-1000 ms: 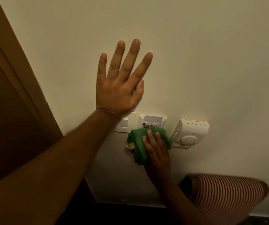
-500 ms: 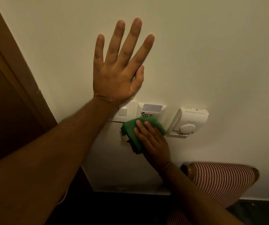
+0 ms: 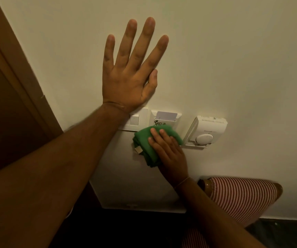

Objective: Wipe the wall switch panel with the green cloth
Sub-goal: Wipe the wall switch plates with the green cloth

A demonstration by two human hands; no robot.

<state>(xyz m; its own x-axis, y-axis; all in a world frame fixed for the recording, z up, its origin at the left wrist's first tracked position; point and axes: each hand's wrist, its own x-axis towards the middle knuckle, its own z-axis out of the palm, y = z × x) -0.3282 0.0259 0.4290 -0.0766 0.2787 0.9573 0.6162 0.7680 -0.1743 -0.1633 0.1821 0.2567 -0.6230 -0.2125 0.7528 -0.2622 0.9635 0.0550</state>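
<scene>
My left hand point(image 3: 131, 76) lies flat on the cream wall with fingers spread, its heel just above the white switch panel point(image 3: 137, 120). Right of that switch sits a white key-card holder point(image 3: 165, 118) with a card in its slot. My right hand point(image 3: 167, 151) presses the folded green cloth point(image 3: 145, 142) against the wall at the lower edge of the card holder. The cloth covers the holder's bottom part, and a small tan tag hangs at the cloth's left side.
A white thermostat point(image 3: 208, 130) with a round dial is mounted right of the cloth. A brown door frame point(image 3: 15, 72) runs down the left. My knee in red-and-white striped fabric point(image 3: 240, 196) rests near the wall at lower right. Dark floor lies below the skirting.
The cloth and my right hand have slid slightly up and left along the panel's lower edge. My left hand stays flat on the wall; the view has shifted a little.
</scene>
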